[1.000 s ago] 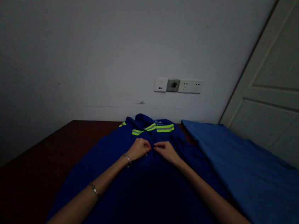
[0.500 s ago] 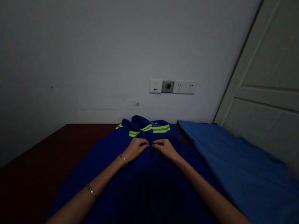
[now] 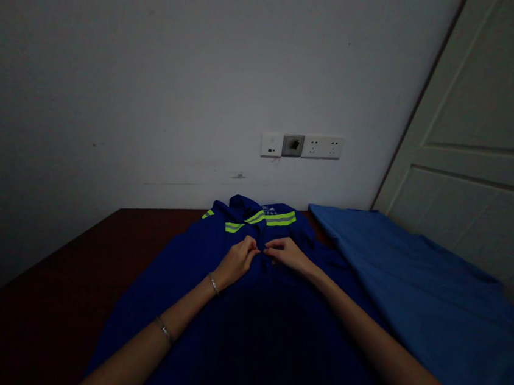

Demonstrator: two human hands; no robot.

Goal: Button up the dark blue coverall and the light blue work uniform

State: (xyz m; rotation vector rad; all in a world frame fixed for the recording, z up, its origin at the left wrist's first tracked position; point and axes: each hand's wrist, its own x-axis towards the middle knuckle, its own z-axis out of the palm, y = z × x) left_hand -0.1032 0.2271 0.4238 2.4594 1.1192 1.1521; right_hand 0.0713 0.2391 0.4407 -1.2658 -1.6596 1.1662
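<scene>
A dark blue work jacket (image 3: 191, 290) with yellow-green and grey reflective stripes lies spread out, its collar end towards the wall. My left hand (image 3: 237, 259), with bracelets on the wrist and forearm, pinches the fabric at the jacket's front opening, just below the chest stripes. Close by on the right, my right hand (image 3: 288, 254) also pinches the front edge between thumb and fingers. The two sets of fingertips almost meet. Whatever small fastening may be between them is too dark and small to make out.
The jacket rests on a dark red-brown tabletop (image 3: 79, 259). To the right lies a lighter blue cloth (image 3: 413, 282). A pale wall with sockets (image 3: 322, 147) stands behind, and a panelled white door (image 3: 485, 155) rises at the right.
My left hand has turned a little, its knuckles now higher and fingertips pointing more to the right. My right hand keeps its pinch almost unchanged. The whole view has shifted slightly.
</scene>
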